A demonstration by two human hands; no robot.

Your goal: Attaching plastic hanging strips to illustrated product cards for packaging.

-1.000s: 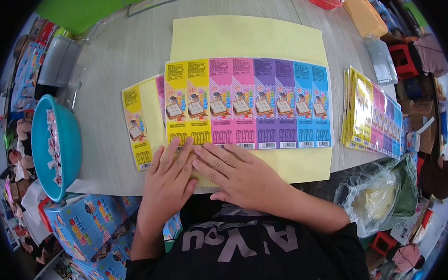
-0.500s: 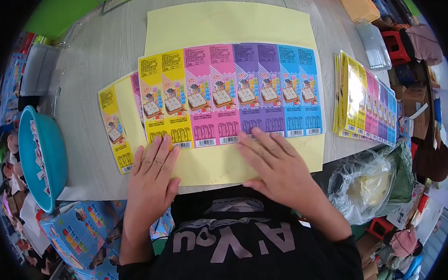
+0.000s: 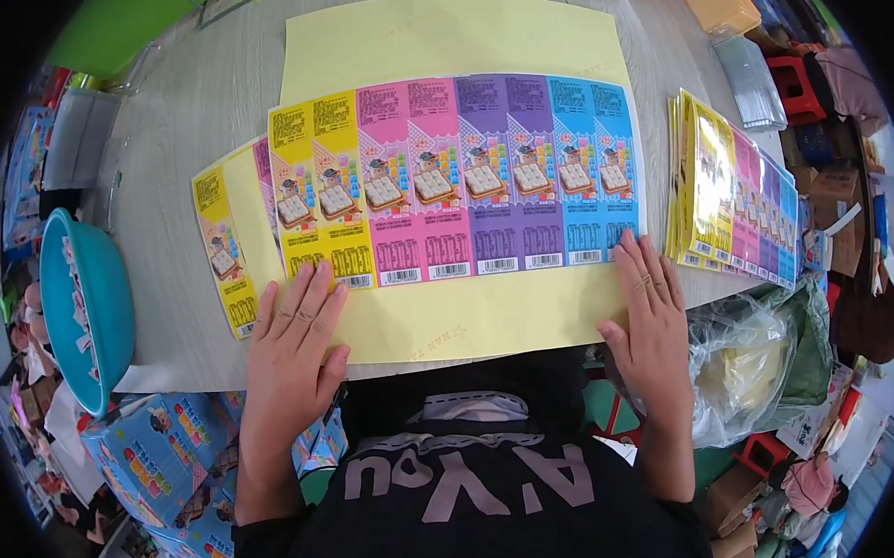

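Note:
A wide printed label sheet (image 3: pixel 480 166) lies across the table, striped yellow, pink, purple and blue with repeated cartoon designs. Beneath it sits a pale yellow backing sheet (image 3: pixel 448 35), showing above and below the print. My left hand (image 3: pixel 298 337) rests flat at the sheet's lower left corner, fingertips on the yellow stripe. At the lower right corner, my right hand (image 3: pixel 653 313) lies flat with its fingers on the blue stripe's edge. Both hands are open. Partly covered at the left is another printed sheet (image 3: pixel 224 244), its yellow strip showing.
A stack of similar glossy sheets (image 3: pixel 716 181) is at the table's right. Left of the table stands a teal basin (image 3: pixel 111 314) with paper scraps. Blue printed boxes (image 3: pixel 160 446) sit below it. A clear plastic bag (image 3: pixel 733 361) is at the right edge.
My right hand has moved right, from below the purple stripe to the sheet's lower right corner. My left hand stays at the lower left. The whole view has shifted slightly.

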